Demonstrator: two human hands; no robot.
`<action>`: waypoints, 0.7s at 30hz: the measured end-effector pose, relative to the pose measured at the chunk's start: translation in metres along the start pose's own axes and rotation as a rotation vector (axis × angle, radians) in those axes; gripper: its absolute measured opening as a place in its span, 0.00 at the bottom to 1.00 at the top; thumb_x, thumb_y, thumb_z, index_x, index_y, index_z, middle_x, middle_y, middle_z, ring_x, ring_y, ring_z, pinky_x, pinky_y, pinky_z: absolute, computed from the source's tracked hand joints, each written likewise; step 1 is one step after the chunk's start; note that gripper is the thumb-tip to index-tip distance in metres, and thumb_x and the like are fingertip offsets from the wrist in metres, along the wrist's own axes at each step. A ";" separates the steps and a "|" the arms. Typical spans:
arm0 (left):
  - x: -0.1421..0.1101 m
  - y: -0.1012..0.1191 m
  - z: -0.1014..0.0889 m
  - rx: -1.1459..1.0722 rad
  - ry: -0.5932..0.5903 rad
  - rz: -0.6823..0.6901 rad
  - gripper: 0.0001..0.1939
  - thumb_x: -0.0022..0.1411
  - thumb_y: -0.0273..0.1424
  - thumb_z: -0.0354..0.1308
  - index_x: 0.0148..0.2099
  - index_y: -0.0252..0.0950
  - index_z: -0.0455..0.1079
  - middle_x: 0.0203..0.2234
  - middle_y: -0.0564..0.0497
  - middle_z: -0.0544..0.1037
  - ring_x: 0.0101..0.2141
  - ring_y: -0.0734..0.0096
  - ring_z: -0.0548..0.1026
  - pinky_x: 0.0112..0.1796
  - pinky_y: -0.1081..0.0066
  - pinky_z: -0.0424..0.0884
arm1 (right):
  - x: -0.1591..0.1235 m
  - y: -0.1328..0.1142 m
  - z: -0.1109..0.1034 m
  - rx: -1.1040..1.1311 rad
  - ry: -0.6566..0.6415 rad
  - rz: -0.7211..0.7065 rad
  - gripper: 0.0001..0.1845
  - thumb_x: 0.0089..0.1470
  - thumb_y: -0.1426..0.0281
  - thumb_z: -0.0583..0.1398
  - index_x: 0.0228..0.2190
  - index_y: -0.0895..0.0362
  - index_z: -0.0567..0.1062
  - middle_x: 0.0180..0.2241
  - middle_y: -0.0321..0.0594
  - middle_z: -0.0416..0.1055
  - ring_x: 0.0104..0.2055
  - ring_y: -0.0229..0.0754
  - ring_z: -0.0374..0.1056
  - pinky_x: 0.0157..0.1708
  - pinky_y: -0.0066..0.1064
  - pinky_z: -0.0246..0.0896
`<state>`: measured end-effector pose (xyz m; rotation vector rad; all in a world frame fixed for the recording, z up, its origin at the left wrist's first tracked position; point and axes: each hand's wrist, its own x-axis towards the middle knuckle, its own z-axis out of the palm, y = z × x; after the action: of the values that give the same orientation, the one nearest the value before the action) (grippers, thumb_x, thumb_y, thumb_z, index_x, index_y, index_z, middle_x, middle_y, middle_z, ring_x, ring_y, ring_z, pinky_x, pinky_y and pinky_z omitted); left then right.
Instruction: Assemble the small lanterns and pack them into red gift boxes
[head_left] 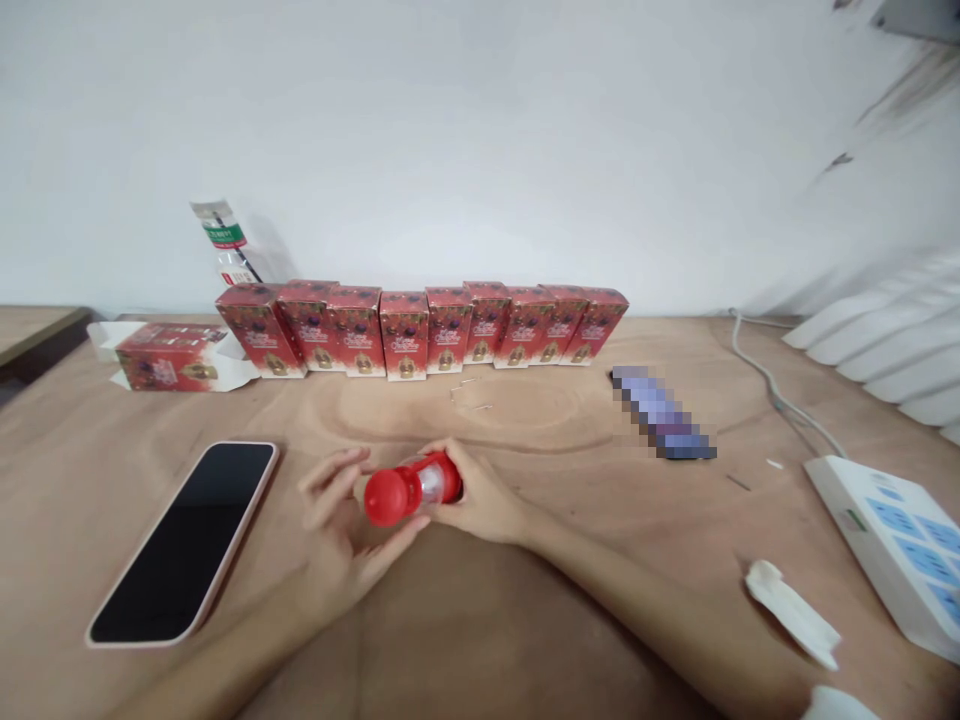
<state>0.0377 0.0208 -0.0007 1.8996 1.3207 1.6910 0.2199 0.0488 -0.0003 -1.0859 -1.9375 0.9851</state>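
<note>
A small red lantern (433, 485) with a clear middle lies on its side above the table, its round red top turned to the left. My right hand (476, 500) is closed around its base end. Beside the round top, my left hand (337, 510) has its fingers spread and curved. Its thumb comes close under the lantern; whether it touches I cannot tell. Beyond the hands, several thin wire pieces (472, 406) rest on the wood. Behind them stands a row of several red printed boxes (405, 335) with a lantern picture on the front.
An open red box (176, 358) lies at the left, near a clear plastic cup or bag (225, 240). A black-screened phone (187, 540) is left of my hands. At the right are a pixelated phone (660, 415), a power strip (892, 540) with its cable and a white scrap (791, 610).
</note>
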 end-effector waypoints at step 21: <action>0.022 -0.002 0.006 -0.765 -0.204 -0.880 0.28 0.44 0.55 0.61 0.31 0.34 0.72 0.24 0.48 0.78 0.23 0.61 0.76 0.26 0.63 0.73 | 0.025 0.051 -0.026 -0.682 0.208 -0.198 0.22 0.53 0.83 0.47 0.41 0.55 0.75 0.36 0.47 0.73 0.41 0.51 0.62 0.42 0.43 0.62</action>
<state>0.0397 0.0406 0.0099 0.8268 0.9758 1.2095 0.2503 0.0964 -0.0264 -1.2565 -2.2018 0.0764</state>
